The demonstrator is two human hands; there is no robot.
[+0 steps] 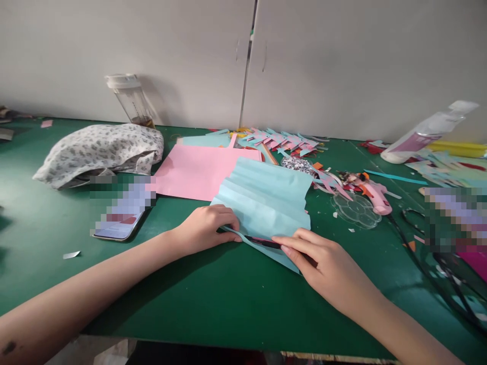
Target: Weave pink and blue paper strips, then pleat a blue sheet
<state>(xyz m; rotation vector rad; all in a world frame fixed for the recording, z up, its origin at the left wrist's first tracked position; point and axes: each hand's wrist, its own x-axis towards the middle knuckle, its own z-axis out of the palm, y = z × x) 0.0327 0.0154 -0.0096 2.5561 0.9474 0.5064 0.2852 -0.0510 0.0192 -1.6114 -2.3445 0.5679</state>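
A light blue sheet of paper (pixel 266 197) with wavy creases lies in front of me, its near edge folded over. My left hand (pixel 213 225) is closed on the sheet's near left edge, pinching it between thumb and fingers. Between the thumb and fingers of my right hand (pixel 312 253) is a slim black tool (pixel 264 242) with a reddish stripe. It lies along the fold, its tip pointing towards my left hand; its exact kind is unclear. Pink paper (pixel 194 170) sits flat behind the blue sheet, partly covered by it.
A phone (pixel 124 213) and a patterned cloth (pixel 102 152) lie left, with a clear bottle (pixel 131 101) behind. Cut paper strips (pixel 285 141) are heaped at the back. On the right are a pink glue gun (pixel 375 197), its cable, a clear dish (pixel 355 210) and a white bottle (pixel 426 134).
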